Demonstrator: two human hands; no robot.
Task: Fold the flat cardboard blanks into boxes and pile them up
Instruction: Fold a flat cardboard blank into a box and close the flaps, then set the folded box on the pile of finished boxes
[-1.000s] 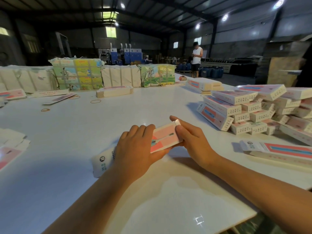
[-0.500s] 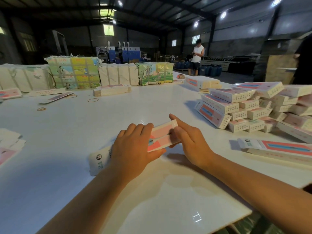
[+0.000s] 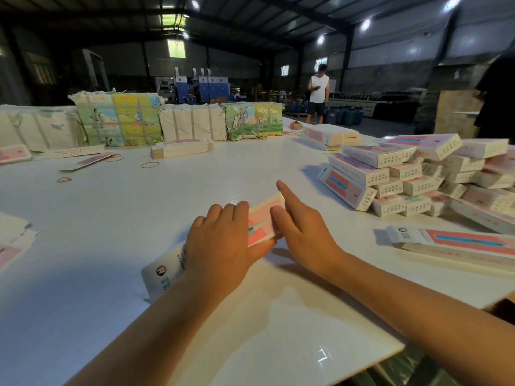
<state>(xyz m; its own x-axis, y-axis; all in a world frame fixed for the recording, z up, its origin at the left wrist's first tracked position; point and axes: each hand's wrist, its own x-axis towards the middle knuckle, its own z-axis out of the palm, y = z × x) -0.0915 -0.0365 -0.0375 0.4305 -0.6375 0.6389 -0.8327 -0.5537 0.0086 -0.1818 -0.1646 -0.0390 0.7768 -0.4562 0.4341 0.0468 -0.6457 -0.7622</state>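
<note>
A long white and pink cardboard box (image 3: 263,218) lies on the white table (image 3: 195,185) in front of me. My left hand (image 3: 223,240) grips its middle, fingers over the top and thumb along the near side. My right hand (image 3: 301,229) is at the box's far end with the index finger stretched out straight past the end; the other fingers press on the end flap. A pile of folded boxes (image 3: 404,174) stands at the right. A stack of flat blanks (image 3: 457,243) lies to the right of my right arm.
Wrapped bundles (image 3: 119,118) line the table's far edge, with another blank stack (image 3: 182,148) before them. Loose rubber bands (image 3: 150,164) and flat blanks (image 3: 11,246) lie at the left. One person (image 3: 317,93) stands in the background, and another person (image 3: 498,96) at the right edge.
My right index finger has lifted off the box end and points forward. The left hand keeps its grip on the box's middle. The camera has tilted slightly.
</note>
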